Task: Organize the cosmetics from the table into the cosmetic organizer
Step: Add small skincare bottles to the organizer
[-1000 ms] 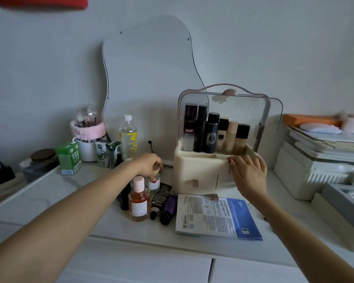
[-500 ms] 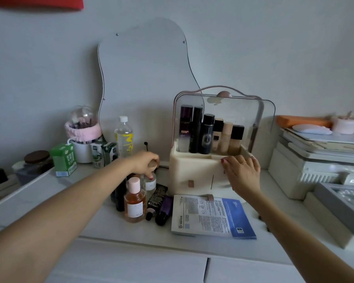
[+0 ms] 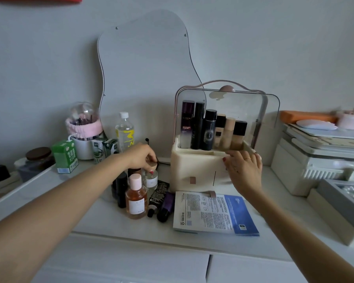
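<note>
Inside organizer (image 3: 194,162), six bottles (image 3: 209,129); left hand (image 3: 140,156) pinching cap (image 3: 152,165), right hand (image 3: 243,170) spread.

One camera sits on the person's head and looks forward and down, close over the white table (image 3: 102,223), with the cosmetic organizer (image 3: 194,164) near the middle and the wall behind it.

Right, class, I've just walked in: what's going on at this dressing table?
A person is tidying cosmetics into a cream organizer. The left hand grips the round cap of a small clear bottle standing among bottles on the table. The right hand rests on the organizer's front edge. Six bottles already stand inside, its clear door open.
</note>
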